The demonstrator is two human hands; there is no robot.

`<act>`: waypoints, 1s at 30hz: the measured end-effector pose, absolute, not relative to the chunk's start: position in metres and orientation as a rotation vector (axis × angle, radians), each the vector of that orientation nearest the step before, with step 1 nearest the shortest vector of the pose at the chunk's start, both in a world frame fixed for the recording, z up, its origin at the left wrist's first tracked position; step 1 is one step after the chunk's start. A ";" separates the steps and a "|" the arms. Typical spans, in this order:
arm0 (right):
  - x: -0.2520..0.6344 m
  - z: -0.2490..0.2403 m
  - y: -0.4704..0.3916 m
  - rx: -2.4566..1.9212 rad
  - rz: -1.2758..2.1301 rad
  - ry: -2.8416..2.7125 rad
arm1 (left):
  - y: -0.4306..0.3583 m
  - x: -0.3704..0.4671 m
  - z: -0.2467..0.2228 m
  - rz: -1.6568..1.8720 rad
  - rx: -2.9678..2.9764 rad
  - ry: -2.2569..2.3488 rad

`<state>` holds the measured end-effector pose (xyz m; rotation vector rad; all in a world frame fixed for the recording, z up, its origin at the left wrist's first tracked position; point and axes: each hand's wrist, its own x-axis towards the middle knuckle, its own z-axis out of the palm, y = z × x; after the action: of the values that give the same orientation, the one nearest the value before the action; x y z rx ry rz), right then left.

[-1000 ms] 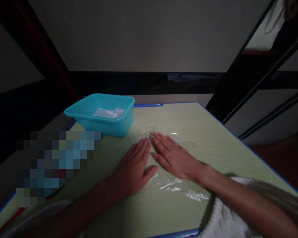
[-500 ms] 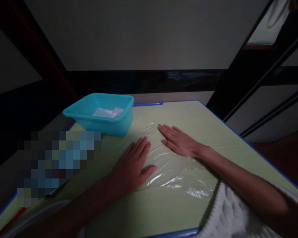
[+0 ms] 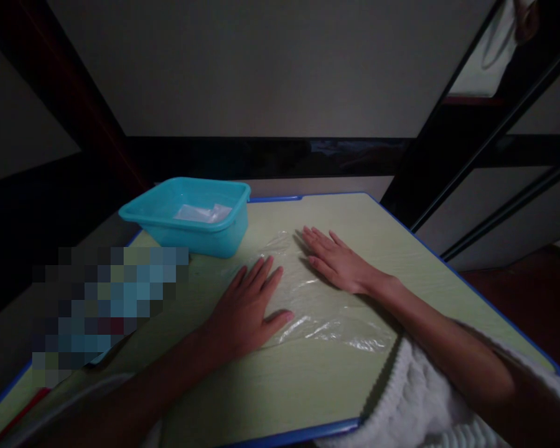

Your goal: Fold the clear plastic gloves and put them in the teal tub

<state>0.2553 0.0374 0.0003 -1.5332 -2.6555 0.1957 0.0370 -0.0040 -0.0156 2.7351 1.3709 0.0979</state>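
A thin clear plastic sheet or bag (image 3: 326,317), wrinkled and shiny, lies on the pale green table (image 3: 242,404). My left hand (image 3: 249,305) rests palm down on its left part, fingers and thumb spread. Over its upper right part is my right hand (image 3: 338,261), palm down with the fingers extended and a shadow beneath them; whether it touches the plastic I cannot tell. Neither hand grips anything. Behind my left hand, a turquoise basin (image 3: 191,236) holds a folded, whitish plastic item (image 3: 203,213).
A blurred-out, bluish flat object (image 3: 121,305) lies on the table's left side, with a red strip (image 3: 21,414) near it. Blue edging runs round the table. A light panelled wall (image 3: 270,68) stands behind. White fluffy sleeves cover my upper arms.
My right hand has lifted slightly, its fingertips shifting a little away from me. The plastic's near edge has moved slightly farther away. My left hand has stayed almost in place. The view has turned slightly.
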 end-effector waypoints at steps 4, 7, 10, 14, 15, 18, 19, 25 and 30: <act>0.228 -0.001 0.009 -1.234 0.181 -2.755 | -0.003 0.038 -0.018 0.101 2.764 1.368; 0.224 -0.007 0.004 -1.157 0.291 -2.823 | -0.002 0.037 -0.020 0.128 2.787 1.364; 0.237 -0.008 0.013 -1.238 0.376 -2.838 | -0.001 0.035 -0.022 0.152 2.804 1.347; 0.264 0.001 0.028 -1.286 0.540 -2.914 | 0.000 0.033 -0.023 0.127 2.798 1.350; 0.271 0.003 0.031 -1.300 0.582 -2.924 | 0.000 0.033 -0.023 0.111 2.793 1.357; 0.291 0.009 0.036 -1.346 0.695 -2.928 | 0.000 0.034 -0.022 0.076 2.786 1.373; 0.297 0.010 0.037 -1.369 0.725 -2.922 | 0.000 0.034 -0.021 0.067 2.787 1.374; 0.323 0.010 0.043 -1.520 0.805 -2.879 | -0.001 0.034 -0.019 0.068 2.787 1.373; 0.332 0.015 0.042 -1.596 0.814 -2.824 | -0.001 0.033 -0.019 0.136 2.784 1.338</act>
<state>0.3318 0.0423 0.0151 -1.5956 -2.8240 0.8144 0.0334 -0.0006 -0.0186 2.7843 1.3379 0.1362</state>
